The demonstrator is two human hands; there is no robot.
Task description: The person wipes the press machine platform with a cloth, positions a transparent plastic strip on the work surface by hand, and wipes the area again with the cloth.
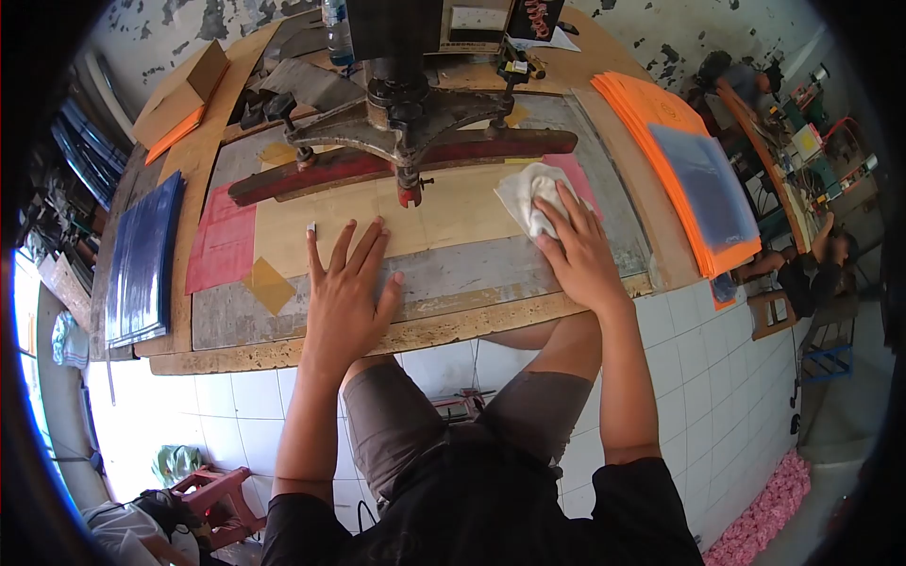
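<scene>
My left hand (345, 283) lies flat with fingers spread on the tan sheet (429, 212) that covers the middle of the press bed. My right hand (578, 247) rests on a crumpled white cloth (533, 189), fingers pressing it against the right end of that sheet. A pink sheet (223, 241) shows at the left end, with a square of yellowish tape (270, 285) below it. Just beyond my hands, a long red press bar (330, 172) hangs from a dark metal bracket (401, 141).
Blue plastic sheets (146, 259) are stacked at the left. On the right lie orange sheets (651, 141) with a clear blue sleeve (703, 174) on top. A cardboard piece (179, 94) and a water bottle (338, 33) stand at the back. Other people sit at the far right and lower left.
</scene>
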